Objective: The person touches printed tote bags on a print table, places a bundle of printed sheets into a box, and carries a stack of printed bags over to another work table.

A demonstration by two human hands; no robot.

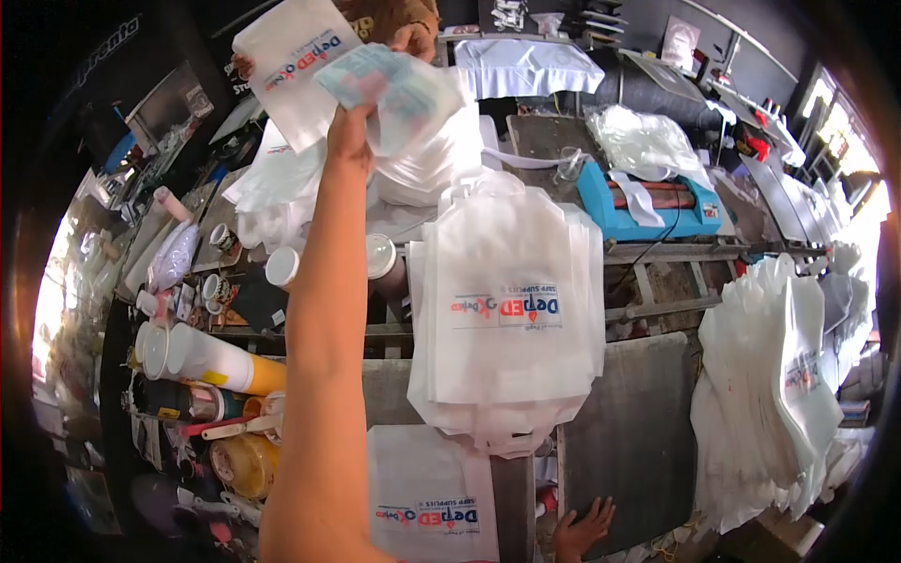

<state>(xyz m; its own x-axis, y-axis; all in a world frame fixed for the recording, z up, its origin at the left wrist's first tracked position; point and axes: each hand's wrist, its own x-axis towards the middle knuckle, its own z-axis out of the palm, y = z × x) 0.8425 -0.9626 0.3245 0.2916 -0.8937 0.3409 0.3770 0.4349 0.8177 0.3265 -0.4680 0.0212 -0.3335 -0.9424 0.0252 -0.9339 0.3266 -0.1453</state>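
Observation:
My left hand (351, 136) is stretched far forward, its fingers closed on a folded, translucent white printed bag (413, 108). That bag overlaps another white printed bag (291, 70), which a person opposite holds up. My right hand (584, 531) lies low, fingers spread, at the near edge of a dark flat board (638, 413), holding nothing. Between my arms, a stack of white bags (507, 253) with red and blue "DepED" print lies across the boards. Under my left forearm, partly hidden, is a single printed bag (432, 469).
A blue machine with rollers (648, 206) stands at the back right, near clear plastic wrapping (648, 141). A thick pile of white bags (751, 394) hangs at the right. Jars, a yellow-and-white tube (221, 361) and a yellow tub (244, 464) crowd the left side.

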